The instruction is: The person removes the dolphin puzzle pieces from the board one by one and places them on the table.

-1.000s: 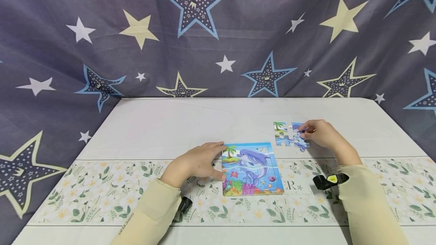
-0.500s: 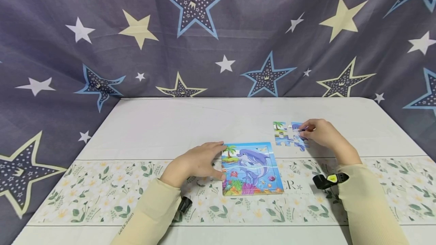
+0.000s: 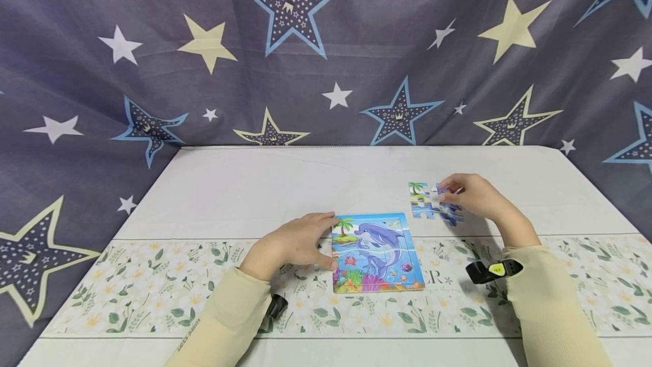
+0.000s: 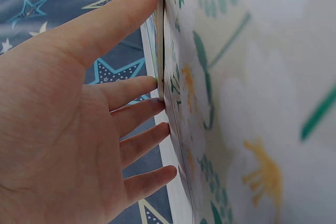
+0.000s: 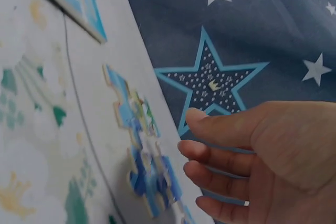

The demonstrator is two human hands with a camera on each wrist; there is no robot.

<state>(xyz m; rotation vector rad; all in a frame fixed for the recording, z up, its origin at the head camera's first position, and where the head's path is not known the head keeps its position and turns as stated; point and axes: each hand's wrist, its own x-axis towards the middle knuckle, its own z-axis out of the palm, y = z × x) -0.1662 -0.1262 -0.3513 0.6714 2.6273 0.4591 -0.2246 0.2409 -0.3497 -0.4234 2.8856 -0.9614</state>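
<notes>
A square dolphin jigsaw board (image 3: 379, 251) lies flat on the table. Beside its left edge is my left hand (image 3: 297, 240); in the left wrist view the thumb and fingertips touch the board's thin edge (image 4: 160, 40), with the fingers nearly straight. Farther back on the right, several loose jigsaw pieces (image 3: 421, 210) with palm tree and dolphin parts lie close together. Over their right side hovers my right hand (image 3: 477, 196), partly covering them. The right wrist view has its fingers loosely bent, apart from the pieces (image 5: 127, 115), and nothing is visible between thumb and fingers.
The table (image 3: 265, 186) wears a white cover with a floral band (image 3: 168, 287). Behind it and along both sides hangs a dark curtain (image 3: 305, 78) with stars. Each wrist carries a small black device (image 3: 486, 272).
My right hand has lifted a little and shifted left from the dolphin pieces, where its fingertips were. The left hand and the board have stayed in place.
</notes>
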